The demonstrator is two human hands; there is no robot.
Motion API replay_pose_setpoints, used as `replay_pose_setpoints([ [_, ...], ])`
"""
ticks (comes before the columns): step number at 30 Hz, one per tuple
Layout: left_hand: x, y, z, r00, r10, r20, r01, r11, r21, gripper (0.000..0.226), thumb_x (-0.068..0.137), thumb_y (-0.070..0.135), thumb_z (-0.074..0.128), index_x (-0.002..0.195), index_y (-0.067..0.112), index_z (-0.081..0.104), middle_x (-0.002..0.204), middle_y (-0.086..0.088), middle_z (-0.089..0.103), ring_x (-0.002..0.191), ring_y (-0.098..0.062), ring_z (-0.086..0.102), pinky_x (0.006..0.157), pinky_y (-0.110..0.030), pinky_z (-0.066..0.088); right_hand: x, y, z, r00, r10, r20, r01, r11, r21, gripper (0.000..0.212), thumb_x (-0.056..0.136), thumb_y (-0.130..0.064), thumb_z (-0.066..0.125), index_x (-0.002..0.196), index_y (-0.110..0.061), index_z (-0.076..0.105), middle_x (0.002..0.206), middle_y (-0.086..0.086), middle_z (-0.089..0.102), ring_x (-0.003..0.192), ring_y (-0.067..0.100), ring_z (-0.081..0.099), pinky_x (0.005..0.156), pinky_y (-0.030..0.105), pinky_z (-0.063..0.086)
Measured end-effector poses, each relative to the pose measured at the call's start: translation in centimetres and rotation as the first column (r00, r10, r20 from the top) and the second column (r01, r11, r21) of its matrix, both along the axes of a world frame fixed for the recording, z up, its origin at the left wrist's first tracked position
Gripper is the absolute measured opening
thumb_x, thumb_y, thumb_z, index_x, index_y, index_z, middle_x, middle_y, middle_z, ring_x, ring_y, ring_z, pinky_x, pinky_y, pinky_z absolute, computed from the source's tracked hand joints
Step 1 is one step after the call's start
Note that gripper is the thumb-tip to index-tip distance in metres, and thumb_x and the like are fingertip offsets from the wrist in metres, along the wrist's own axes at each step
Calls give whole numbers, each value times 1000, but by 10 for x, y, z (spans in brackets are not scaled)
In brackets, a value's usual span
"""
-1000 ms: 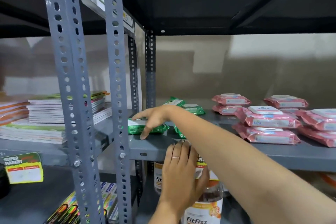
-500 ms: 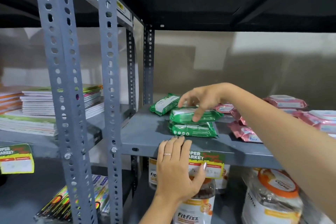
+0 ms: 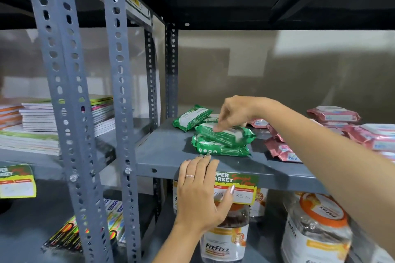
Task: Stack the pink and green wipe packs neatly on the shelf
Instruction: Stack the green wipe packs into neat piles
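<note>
Two green wipe packs lie stacked near the front of the grey shelf (image 3: 162, 145): the top green pack (image 3: 233, 136) sits slightly askew on the lower green pack (image 3: 220, 150). My right hand (image 3: 237, 111) hovers over the top pack, fingertips touching its upper face, not clasping it. A third green pack (image 3: 191, 116) lies tilted behind them. Pink wipe packs (image 3: 282, 151) sit to the right, partly hidden by my forearm, with more pink packs stacked (image 3: 333, 113) further right. My left hand (image 3: 201, 190) rests flat on the shelf's front edge.
Perforated grey uprights (image 3: 119, 92) stand just left of the shelf. Stacked notebooks (image 3: 42, 117) fill the neighbouring shelf on the left. Below are Fitfizz jars (image 3: 224, 241) and a price label (image 3: 241, 179) on the shelf lip. A dark shelf hangs overhead.
My right hand carried a green pack from the shelf's left front corner and set it on another green pack; now it has lifted to the fingertips. The left hand stays on the shelf edge.
</note>
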State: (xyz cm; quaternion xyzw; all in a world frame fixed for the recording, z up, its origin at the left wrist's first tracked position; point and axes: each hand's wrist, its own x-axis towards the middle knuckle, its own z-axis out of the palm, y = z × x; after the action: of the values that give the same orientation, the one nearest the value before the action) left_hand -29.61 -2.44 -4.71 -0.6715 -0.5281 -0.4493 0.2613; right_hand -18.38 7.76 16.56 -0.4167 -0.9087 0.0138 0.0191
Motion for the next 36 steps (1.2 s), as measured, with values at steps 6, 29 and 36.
replay_pose_setpoints([
  [6,-3,-2,0,1000,-9,-15,8,1000,-27,54,88,46,49,126,10,60,128,-6,61,121,-25,52,114,-40,24,11,8,13,1000,3,-14,-7,966,-257,36,88,-34,62,123,-27,61,113,-12,61,90,6,64,79,33,58],
  [29,0,9,-4,1000,-11,26,9,996,83,48,88,40,45,117,7,65,122,-9,64,115,-27,56,111,-41,26,3,10,-4,993,31,116,-35,999,32,54,76,-56,67,124,-35,61,119,-3,65,93,12,54,91,32,43],
  [36,-1,13,-5,1000,-10,24,8,995,104,48,87,40,46,116,8,67,123,-8,64,117,-24,53,114,-37,23,-24,44,28,995,65,69,-78,974,214,48,86,-51,58,127,-26,59,128,-3,61,112,20,58,98,38,45],
])
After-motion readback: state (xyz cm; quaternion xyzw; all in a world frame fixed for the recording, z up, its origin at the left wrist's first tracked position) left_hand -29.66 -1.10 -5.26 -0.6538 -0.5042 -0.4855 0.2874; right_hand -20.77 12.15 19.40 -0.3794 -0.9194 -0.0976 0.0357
